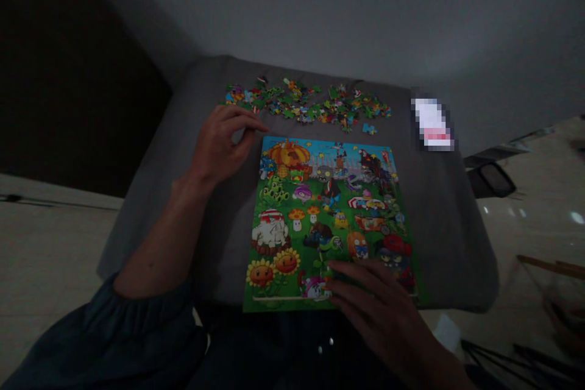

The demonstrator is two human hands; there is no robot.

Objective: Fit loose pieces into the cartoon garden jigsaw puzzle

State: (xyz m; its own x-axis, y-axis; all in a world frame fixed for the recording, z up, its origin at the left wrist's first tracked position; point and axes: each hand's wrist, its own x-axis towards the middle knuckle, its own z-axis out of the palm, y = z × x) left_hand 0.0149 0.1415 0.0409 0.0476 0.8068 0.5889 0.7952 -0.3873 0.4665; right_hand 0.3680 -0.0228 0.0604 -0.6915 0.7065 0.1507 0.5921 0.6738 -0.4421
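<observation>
A jigsaw puzzle board [292, 237] with cartoon plants and zombies lies on a grey padded surface in front of me. Its picture looks mostly filled in. My right hand [377, 301] rests flat over the board's lower right part, fingers stretched and slightly apart. Just off the upper left corner is my left hand [228, 140], with thumb and index finger drawn together in a pinch. Whatever those fingertips hold, if anything, is too small and dark to make out. Beyond the board, loose jigsaw pieces [306, 111] are spread in a band, and a blue piece [369, 128] sits nearer the board.
A blurred-out phone-like screen [432, 125] glows at the right of the grey surface [450, 225]. A pale wall [320, 12] rises behind. On the right, a dark-framed object [496, 180] stands beside the seat, above a shiny floor [516, 231].
</observation>
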